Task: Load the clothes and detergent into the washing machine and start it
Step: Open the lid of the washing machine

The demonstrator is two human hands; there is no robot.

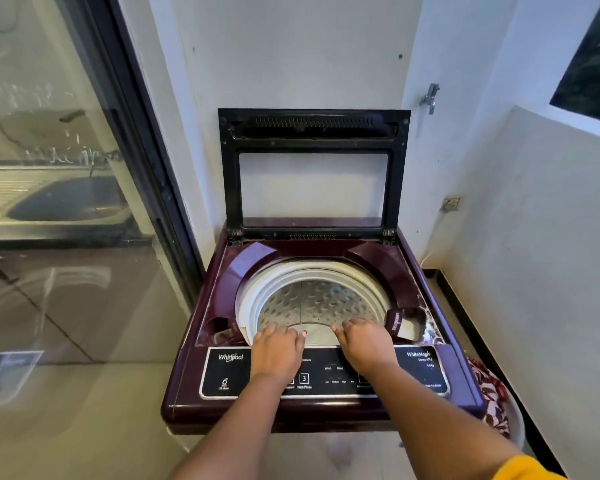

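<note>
The maroon top-load washing machine (461,386) stands against the wall with its lid (312,133) raised upright. The steel drum (312,299) shows no clothes in the part I can see. My left hand (278,348) and my right hand (364,341) lie side by side over the front rim of the drum opening, above the control panel (222,372). Their fingers bend down past the rim and the tips are hidden. A red and white patterned cloth (492,403) lies in a white tub on the floor, right of the machine. A dispenser pocket with a maroon cap (397,323) sits at the rim's right.
A glass sliding door (66,202) with a dark frame runs along the left. White walls close in behind and to the right, with a tap (430,97) and a socket (451,203) on them. A black-edged ledge (465,306) runs along the right wall.
</note>
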